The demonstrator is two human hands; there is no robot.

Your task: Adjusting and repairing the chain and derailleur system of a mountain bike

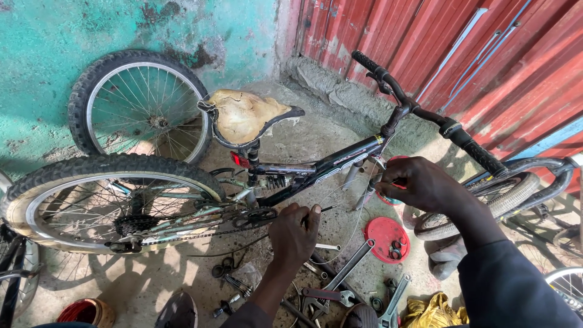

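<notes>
**Clerk:** While the bicycle (303, 167) stands on the concrete floor (316, 136), enter item one: black frame, torn tan saddle (243, 115), rear wheel (103, 203) with its sprocket cluster at the left of view, handlebar (425, 115) towards the red corrugated door (461, 48).

**Mechanic:** Item two, the hands. Left hand (294, 234) is below the down tube, fingers pinched together on the end of a thin brake cable (343, 206). Right hand (419, 182) is curled near the head tube, apparently closed on the upper run of that cable; exactly what it clamps I cannot tell.

**Clerk:** Location of the cable?

**Mechanic:** Strung between the two hands, just beside the frame, sagging in a loop above the floor.

**Clerk:** Handling note?

**Mechanic:** My judgement: keep the wire taut and straight between the hands, so it neither kinks nor frays. Grip close to the tip. Keep the loop away from the chain (200, 234) and crank.

**Clerk:** Item three, floor stock.

**Mechanic:** Red round lid (384, 234) holding small parts, open-ended spanners (349, 267), red-handled pliers (325, 296), loose bolts, all near the left hand. Spare wheel (136, 106) leaning on the turquoise wall (61, 36). Yellow rag (434, 310) at the lower right.

**Clerk:** Risk?

**Mechanic:** A frayed strand pricking a finger, likely; small parts underfoot.
</notes>
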